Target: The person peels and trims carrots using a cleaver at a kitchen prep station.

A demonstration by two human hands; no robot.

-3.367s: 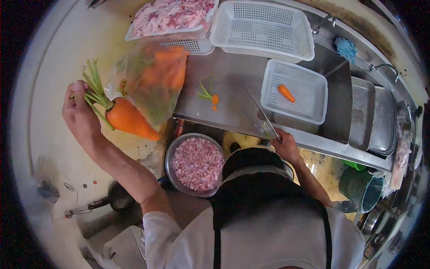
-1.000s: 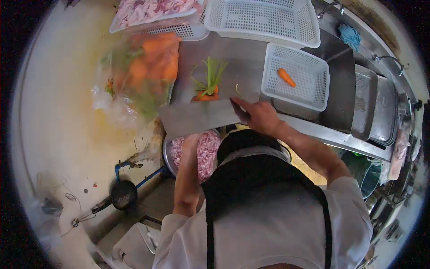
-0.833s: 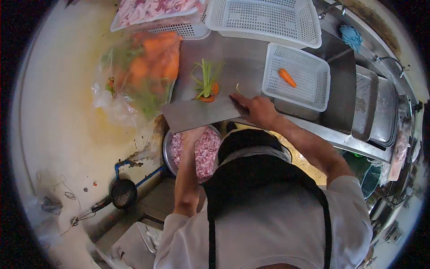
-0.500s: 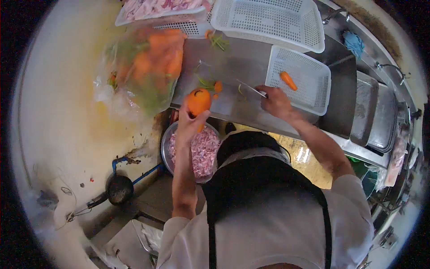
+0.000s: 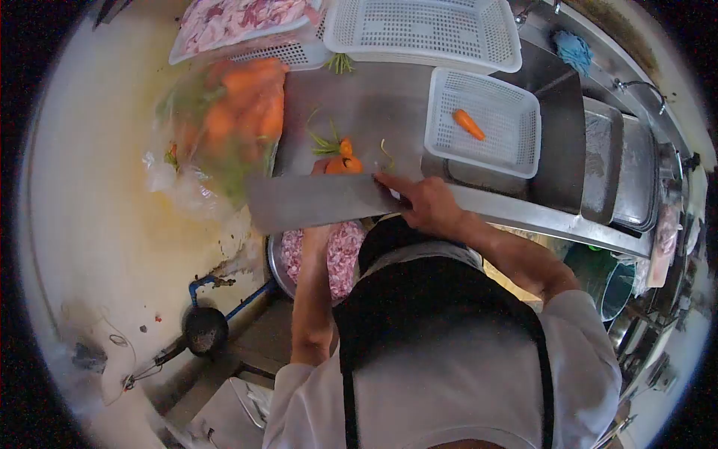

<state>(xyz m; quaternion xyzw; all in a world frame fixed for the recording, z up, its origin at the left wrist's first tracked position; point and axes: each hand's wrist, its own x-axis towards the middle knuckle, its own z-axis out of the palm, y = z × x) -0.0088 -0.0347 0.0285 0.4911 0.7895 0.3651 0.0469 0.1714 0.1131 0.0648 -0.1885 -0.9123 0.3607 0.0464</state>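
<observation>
My right hand (image 5: 432,208) is closed around the handle of a broad-bladed cleaver (image 5: 318,203), its flat turned up toward me. Behind the blade, my left hand (image 5: 320,165) grips a thick orange carrot (image 5: 345,165); most of that hand and the carrot's lower part are hidden by the steel. Just beyond the carrot lie a cut carrot top (image 5: 345,146) and its green stems (image 5: 325,144) on the steel counter (image 5: 396,97). A thin curl of peel (image 5: 387,151) rests to the right of them.
A clear bag of carrots (image 5: 232,120) lies left. A white basket (image 5: 482,153) holds one carrot (image 5: 469,124). Behind are a larger basket (image 5: 426,54) and a tray of raw meat (image 5: 243,22). Below my left arm is a bowl of chopped meat (image 5: 340,262); a sink (image 5: 561,150) stands right.
The cleaver has swung left and turned its flat side up, now covering most of my left hand. My right hand has moved left with it. The carrot sits lower behind the blade.
</observation>
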